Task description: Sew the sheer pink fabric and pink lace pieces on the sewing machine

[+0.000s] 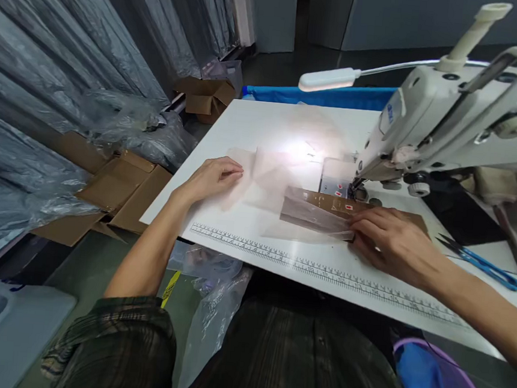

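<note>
View: head camera, looking down over a white table point(233, 119) with a sewing machine point(433, 106) at its right side.
Left hand: the left hand point(214, 179) is over the table's left part, thumb close to the fingertips, at the edge of a thin, sheer cloth point(266, 179); whether it pinches the cloth, I cannot tell.
Right hand: the right hand point(387, 241) lies across a brown strip point(325, 201), fingers bent and tips touching it; whether they pinch or only press, I cannot tell.
Brown strip: on the table just in front of the machine's needle area, reaching out on both sides of the right hand, with sheer material over its left part and a small red-and-white mark near the fingers.
Sheer cloth: spread between the hands and the lamp-lit patch, flat in places, wrinkled in others.
Lamp: a white lamp point(329, 79) on a bent arm hangs over the far side.
Ruler: a printed ruler point(275, 254) runs along the near edge.
Scissors: blue-handled scissors point(487, 267) lie right of the strip, blades toward the right hand.
Floor: open cardboard boxes point(118, 191) left, a purple bucket point(463, 381) lower right.
</note>
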Motion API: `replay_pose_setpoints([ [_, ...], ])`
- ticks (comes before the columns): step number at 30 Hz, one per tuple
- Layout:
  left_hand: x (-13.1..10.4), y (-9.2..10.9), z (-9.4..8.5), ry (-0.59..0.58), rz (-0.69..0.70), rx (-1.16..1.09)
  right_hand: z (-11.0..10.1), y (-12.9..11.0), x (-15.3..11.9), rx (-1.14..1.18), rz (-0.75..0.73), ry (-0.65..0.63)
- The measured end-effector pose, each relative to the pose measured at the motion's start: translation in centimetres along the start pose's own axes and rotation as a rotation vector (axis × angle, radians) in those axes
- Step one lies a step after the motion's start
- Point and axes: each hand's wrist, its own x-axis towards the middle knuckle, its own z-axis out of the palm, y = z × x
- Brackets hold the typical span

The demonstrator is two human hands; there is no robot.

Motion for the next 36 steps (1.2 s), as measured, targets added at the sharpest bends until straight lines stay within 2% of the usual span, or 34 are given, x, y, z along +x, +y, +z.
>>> replay_pose_setpoints([
  [5,0.9,2.6,0.3,-0.006,0.065,0.064,-1.9,1.7,-3.0,-0.051,0.106,0.033],
  [8,1.7,4.3,0.8,-0.077,0.131,0.101,-1.6,1.7,-2.5,0.014,0.148,0.09],
  [11,2.5,5.2,1.5,-0.17,0.12,0.209,-0.4,0.9,-1.3,0.087,0.126,0.099],
  [14,2.8,4.8,2.0,-0.225,0.047,0.32,0.6,-0.2,-0.8,0.099,0.085,0.014],
  [19,2.5,2.4,2.0,-0.181,-0.092,0.36,0.7,-0.7,-2.2,0.161,0.122,-0.078],
  [22,2.2,1.3,1.5,-0.1,-0.153,0.337,0.3,-0.5,-2.2,0.212,0.132,-0.073],
  [25,1.9,0.5,1.0,0.091,-0.388,0.318,0.4,-0.8,-1.0,0.239,0.122,-0.037],
  [28,1.8,-0.5,0.8,0.224,-0.597,0.126,1.6,-1.9,0.7,0.197,0.025,-0.038],
  [31,2.0,-1.5,0.9,0.274,-0.614,-0.105,3.7,-3.4,2.1,0.128,-0.09,-0.059],
  [33,2.4,-2.2,0.6,0.294,-0.614,-0.202,5.1,-4.1,3.0,0.106,-0.113,-0.054],
  [36,3.0,-3.1,-1.7,0.368,-0.606,-0.38,6.7,-4.4,5.4,0.111,-0.12,-0.052],
])
